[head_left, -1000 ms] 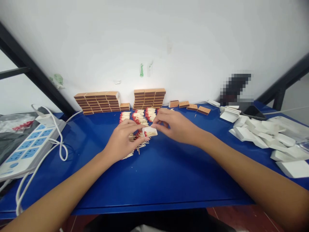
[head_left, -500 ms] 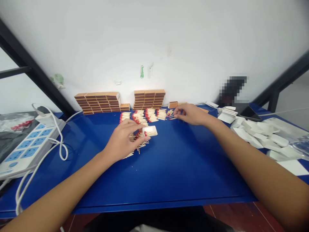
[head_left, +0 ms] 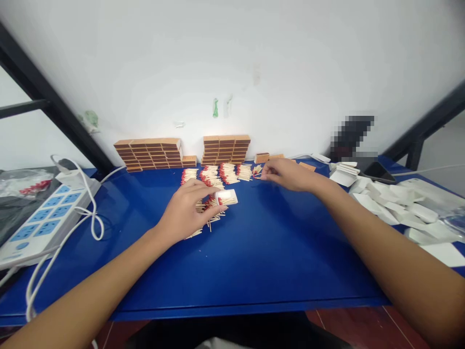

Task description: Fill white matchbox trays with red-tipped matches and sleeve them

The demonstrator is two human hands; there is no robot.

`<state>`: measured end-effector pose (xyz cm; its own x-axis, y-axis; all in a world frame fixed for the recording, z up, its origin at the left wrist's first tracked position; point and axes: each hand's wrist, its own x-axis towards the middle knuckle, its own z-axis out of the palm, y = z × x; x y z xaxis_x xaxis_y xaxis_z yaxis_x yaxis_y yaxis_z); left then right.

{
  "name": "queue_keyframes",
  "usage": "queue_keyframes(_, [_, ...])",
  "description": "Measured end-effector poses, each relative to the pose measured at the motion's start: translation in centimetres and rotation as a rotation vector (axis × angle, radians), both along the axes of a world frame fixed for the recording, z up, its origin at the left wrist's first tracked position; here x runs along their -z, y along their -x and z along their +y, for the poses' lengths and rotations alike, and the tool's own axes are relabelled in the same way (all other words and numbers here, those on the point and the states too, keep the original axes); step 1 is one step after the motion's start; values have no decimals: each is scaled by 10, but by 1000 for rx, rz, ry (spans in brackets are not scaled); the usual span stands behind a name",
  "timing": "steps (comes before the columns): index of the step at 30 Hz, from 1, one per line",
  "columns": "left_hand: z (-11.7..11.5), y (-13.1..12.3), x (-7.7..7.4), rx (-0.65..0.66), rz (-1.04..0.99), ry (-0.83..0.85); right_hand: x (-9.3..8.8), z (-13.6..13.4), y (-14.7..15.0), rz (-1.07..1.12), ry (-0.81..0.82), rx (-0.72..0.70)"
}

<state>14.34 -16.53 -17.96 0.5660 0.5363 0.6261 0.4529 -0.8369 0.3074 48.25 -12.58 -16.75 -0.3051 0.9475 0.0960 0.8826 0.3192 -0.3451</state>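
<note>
My left hand [head_left: 191, 208] grips a small white matchbox tray [head_left: 231, 195] between thumb and fingers, with a few red-headed matches lying inside it. Beneath and around that hand is a loose heap of matches [head_left: 214, 218], partly hidden by the fingers. Farther back on the right, my right hand [head_left: 286, 174] is closed in a pinch at a small group of matches [head_left: 257, 169]. Its fingertips are on the end of a match lying at the near side of that group. Several neat piles of matches [head_left: 228, 173] form a row to the left of it.
Stacked matchboxes [head_left: 148, 154] and a second stack [head_left: 225, 149] stand against the wall. A power strip [head_left: 43, 218] with white cables [head_left: 92, 208] lies at the left. Many empty white trays [head_left: 385, 196] are heaped at the right of the blue table [head_left: 254, 271].
My right fingertips have closed in slightly at the small group of matches. My left hand keeps its hold on the tray; the whole view has shifted a little.
</note>
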Motion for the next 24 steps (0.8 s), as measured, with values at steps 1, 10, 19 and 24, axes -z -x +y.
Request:
queue_keyframes(1, [0, 0, 0, 0, -1, -5, -5, -5, 7, 37, -22, -29])
queue_keyframes(10, [-2, -2, -1, 21, -7, -46, -26, -61, 90, 196, -190, -251])
queue_keyframes(19, [-3, -2, 0, 46, 20, 0, -11, -64, 98, 142, -174, -287])
queue_keyframes(24, [-2, -2, 0, 27, 2, -28, -16, -42, 72, 186, -277, -194])
